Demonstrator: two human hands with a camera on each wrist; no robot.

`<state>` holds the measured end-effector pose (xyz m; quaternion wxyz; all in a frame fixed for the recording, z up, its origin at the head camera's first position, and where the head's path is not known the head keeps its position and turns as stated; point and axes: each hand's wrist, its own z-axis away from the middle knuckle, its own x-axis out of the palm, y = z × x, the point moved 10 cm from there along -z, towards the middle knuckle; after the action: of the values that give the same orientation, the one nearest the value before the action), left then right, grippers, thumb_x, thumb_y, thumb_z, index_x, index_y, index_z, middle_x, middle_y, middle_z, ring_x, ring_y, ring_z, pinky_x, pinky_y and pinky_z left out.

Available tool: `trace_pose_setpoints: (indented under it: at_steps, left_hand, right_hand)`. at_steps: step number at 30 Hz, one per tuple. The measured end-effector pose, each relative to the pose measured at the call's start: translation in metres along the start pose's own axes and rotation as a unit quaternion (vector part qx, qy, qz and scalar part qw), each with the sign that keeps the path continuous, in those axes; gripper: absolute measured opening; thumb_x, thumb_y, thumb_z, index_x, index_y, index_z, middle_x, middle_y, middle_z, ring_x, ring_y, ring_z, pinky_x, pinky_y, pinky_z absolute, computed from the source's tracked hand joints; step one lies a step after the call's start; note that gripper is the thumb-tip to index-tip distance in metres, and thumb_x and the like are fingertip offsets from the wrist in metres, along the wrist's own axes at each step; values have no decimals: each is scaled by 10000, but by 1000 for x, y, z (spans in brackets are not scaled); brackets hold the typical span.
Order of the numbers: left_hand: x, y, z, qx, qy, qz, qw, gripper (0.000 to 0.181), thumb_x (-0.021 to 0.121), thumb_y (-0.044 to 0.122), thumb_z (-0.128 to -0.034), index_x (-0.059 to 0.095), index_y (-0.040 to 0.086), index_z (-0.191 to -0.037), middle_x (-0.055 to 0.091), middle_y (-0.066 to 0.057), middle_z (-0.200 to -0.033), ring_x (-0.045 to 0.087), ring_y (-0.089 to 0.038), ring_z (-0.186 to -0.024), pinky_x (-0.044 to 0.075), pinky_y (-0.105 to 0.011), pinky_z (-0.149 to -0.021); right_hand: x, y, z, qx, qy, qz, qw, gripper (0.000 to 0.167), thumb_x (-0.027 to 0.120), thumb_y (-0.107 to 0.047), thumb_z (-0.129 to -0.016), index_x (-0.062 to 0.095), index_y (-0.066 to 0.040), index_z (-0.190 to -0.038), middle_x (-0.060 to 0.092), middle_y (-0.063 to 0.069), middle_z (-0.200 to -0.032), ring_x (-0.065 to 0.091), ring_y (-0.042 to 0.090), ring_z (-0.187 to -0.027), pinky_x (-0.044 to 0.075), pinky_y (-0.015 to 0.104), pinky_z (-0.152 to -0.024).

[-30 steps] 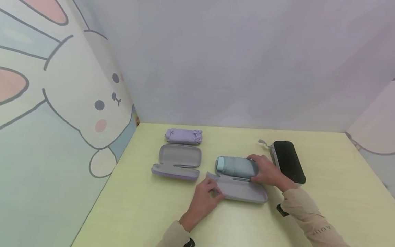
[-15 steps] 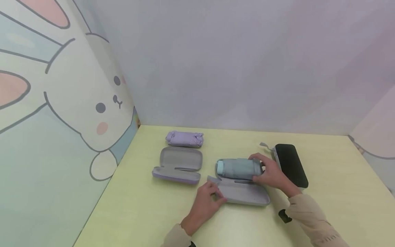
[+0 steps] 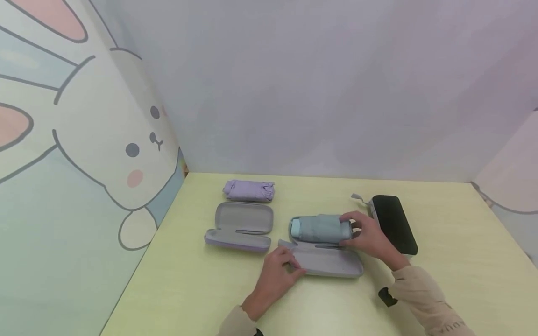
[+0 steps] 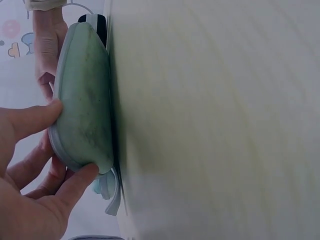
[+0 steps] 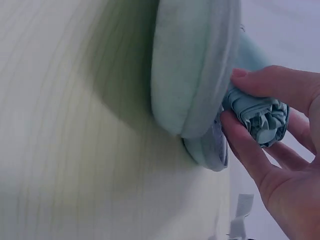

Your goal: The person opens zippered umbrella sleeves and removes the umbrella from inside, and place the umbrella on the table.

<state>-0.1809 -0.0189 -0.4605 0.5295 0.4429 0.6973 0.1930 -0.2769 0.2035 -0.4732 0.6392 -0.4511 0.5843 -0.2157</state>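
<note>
A folded blue-green umbrella (image 3: pixel 317 228) lies in the far half of an open, grey-lined zip case (image 3: pixel 328 262), its pale end cap pointing left. My right hand (image 3: pixel 366 235) grips the umbrella's right end. In the right wrist view, that hand's thumb and fingers hold the bunched fabric end (image 5: pixel 265 122) beside the case's rounded green shell (image 5: pixel 185 65). With thumb and fingertips, my left hand (image 3: pixel 277 273) pinches the near left rim of the case. The left wrist view shows the case's green outside (image 4: pixel 85 100) at those fingers, with a small strap (image 4: pixel 115 192) below.
Left of the hands lies a second open case (image 3: pixel 244 216), purple outside and grey inside. Behind it sits a wrapped purple bundle (image 3: pixel 249 191), probably another folded umbrella. A black-topped case (image 3: pixel 395 224) with a strap stands close to my right hand. A wall rises behind the table (image 3: pixel 180 289).
The fingers of my right hand have shifted slightly right along the umbrella, so more of its right end shows. My left hand keeps its hold on the case rim. The head view moved slightly.
</note>
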Motion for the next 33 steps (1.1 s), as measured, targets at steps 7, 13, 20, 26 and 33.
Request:
trace_pose_setpoints:
  at_steps: [7,13,20,26,33]
  left_hand:
    - [2,-4,0,-36,-118,8,9999,170,840,172,-681,674,136,-682,584,57,-822,564,-88,-829,470,-264,-775]
    - [2,-6,0,-28,-142,34,9999,167,840,175,-683,677,136,-680,585,58,-824,566,-88,-826,475,-265,-775]
    - [0,-7,1,-12,-76,127,9999,175,846,153,-672,673,130,-670,578,56,-815,548,-77,-795,468,-239,-731]
    - [-1,-6,1,-68,-104,163,9998,160,829,161,-702,672,142,-677,577,52,-844,549,-91,-817,468,-250,-740]
    - [-3,-5,1,-78,-96,164,9998,170,831,155,-695,664,133,-670,580,35,-841,549,-96,-805,468,-254,-728]
  right_hand:
    - [-4,14,-1,348,90,-1265,9913,412,859,-62,-629,679,-17,-997,537,151,-1248,582,324,-1035,519,287,-768]
    - [-7,14,1,663,302,-1991,9773,385,812,19,-645,654,92,-988,494,217,-1273,587,311,-1020,540,329,-728]
    - [-13,6,3,837,453,-2585,9613,288,755,87,-674,661,42,-942,512,97,-1225,658,190,-903,533,318,-736]
    - [-26,-8,-3,645,598,-2561,9626,292,780,58,-675,674,-19,-936,434,182,-1349,645,143,-945,508,263,-772]
    - [-35,-7,-17,863,819,-2532,9601,288,811,-10,-682,681,-72,-932,436,141,-1366,600,111,-1009,489,222,-790]
